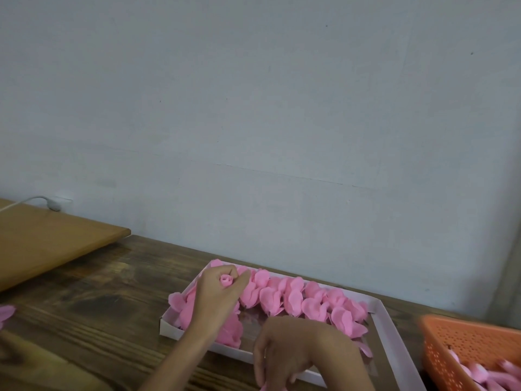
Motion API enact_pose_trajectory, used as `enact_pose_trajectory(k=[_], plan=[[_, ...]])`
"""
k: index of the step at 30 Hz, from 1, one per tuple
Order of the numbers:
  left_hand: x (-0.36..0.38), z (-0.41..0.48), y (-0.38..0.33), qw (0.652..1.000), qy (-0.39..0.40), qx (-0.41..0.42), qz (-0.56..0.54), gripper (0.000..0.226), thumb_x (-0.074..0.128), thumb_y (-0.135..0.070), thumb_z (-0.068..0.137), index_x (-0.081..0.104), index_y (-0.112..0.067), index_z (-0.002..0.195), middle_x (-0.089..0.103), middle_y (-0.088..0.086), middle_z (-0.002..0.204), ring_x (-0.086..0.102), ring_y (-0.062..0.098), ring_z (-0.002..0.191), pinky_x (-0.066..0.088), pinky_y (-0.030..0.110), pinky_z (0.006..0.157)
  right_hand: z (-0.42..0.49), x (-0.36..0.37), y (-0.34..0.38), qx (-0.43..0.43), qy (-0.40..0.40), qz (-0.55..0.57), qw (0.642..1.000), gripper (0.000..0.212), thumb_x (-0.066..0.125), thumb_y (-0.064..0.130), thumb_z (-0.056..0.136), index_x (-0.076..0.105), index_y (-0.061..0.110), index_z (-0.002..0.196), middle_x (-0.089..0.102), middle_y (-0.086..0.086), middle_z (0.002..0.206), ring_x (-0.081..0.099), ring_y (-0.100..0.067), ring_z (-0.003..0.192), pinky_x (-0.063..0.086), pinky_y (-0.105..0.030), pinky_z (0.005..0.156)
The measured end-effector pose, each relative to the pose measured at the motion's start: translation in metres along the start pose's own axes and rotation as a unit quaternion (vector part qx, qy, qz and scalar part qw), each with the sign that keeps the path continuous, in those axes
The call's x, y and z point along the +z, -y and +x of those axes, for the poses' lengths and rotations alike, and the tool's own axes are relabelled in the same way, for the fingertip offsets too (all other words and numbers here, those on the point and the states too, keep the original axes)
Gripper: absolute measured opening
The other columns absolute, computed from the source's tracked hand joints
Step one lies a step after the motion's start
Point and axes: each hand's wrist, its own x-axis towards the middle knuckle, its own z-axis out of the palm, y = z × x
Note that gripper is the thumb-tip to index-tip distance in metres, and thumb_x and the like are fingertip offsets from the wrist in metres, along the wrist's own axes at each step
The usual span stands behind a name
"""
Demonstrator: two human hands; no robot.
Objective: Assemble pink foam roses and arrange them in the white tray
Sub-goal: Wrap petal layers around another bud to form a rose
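My left hand reaches over the far left corner of the white tray and pinches a small rolled pink foam rose bud between thumb and fingers. Several pink foam roses lie in a row along the tray's far side, and more fill its left end. My right hand hangs over the tray's near wall with its fingers curled downward. A scrap of pink foam shows at its fingertips, mostly cut off by the frame's bottom edge.
The tray sits on a dark wooden table against a pale wall. An orange perforated basket with pink foam pieces stands at the right. A lighter wooden board lies at the left, with a white cable. More pink foam peeks in at the left edge.
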Motion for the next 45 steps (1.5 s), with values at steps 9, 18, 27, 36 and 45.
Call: enact_pose_trajectory(k=[9,18,27,36,45], plan=[[-0.002,0.0,-0.002,1.0,0.008,0.0,0.0,0.049,0.075,-0.007,0.091,0.042,-0.013,0.055,0.037,0.001,0.05,0.038,0.016,0.05,0.041,0.033,0.054,0.0,0.0,0.002,-0.027,0.001,-0.065,0.997,0.023,0.07,0.004,0.091,0.077,0.008,0.113,0.074,-0.015,0.116,0.065,-0.023,0.087,0.056,-0.03,0.084],[-0.003,0.0,0.0,1.0,0.009,0.005,-0.006,0.05,0.074,-0.008,0.091,0.039,-0.005,0.056,0.038,0.002,0.049,0.039,0.017,0.049,0.04,0.031,0.052,0.005,-0.001,0.002,-0.027,0.017,-0.082,0.996,0.032,0.067,-0.001,0.092,0.073,0.007,0.122,0.069,-0.007,0.101,0.059,-0.015,0.087,0.045,-0.018,0.068],[-0.004,0.002,0.001,1.0,0.008,0.007,-0.007,0.048,0.074,-0.008,0.091,0.04,-0.006,0.057,0.038,0.0,0.049,0.039,0.016,0.049,0.04,0.026,0.05,0.003,0.002,-0.001,-0.014,0.013,-0.033,0.999,0.019,0.075,0.006,0.089,0.078,0.008,0.108,0.076,-0.019,0.105,0.066,-0.023,0.085,0.059,-0.045,0.096],[-0.002,0.001,-0.001,1.0,0.0,0.002,0.006,0.047,0.075,-0.013,0.091,0.046,-0.017,0.054,0.042,-0.002,0.048,0.041,0.01,0.047,0.043,0.022,0.052,0.001,0.003,-0.002,-0.016,0.001,0.024,1.0,0.015,0.074,0.005,0.091,0.076,0.007,0.105,0.065,0.015,0.082,0.068,-0.025,0.085,0.061,-0.036,0.08],[-0.004,0.001,-0.005,1.0,0.008,0.002,-0.012,0.043,0.074,-0.013,0.091,0.046,-0.01,0.059,0.042,0.0,0.049,0.04,0.012,0.05,0.042,0.025,0.061,-0.011,-0.003,0.003,-0.09,0.002,0.014,0.996,0.018,0.072,0.003,0.091,0.075,-0.001,0.108,0.073,-0.004,0.089,0.064,-0.007,0.082,0.056,-0.034,0.093]])
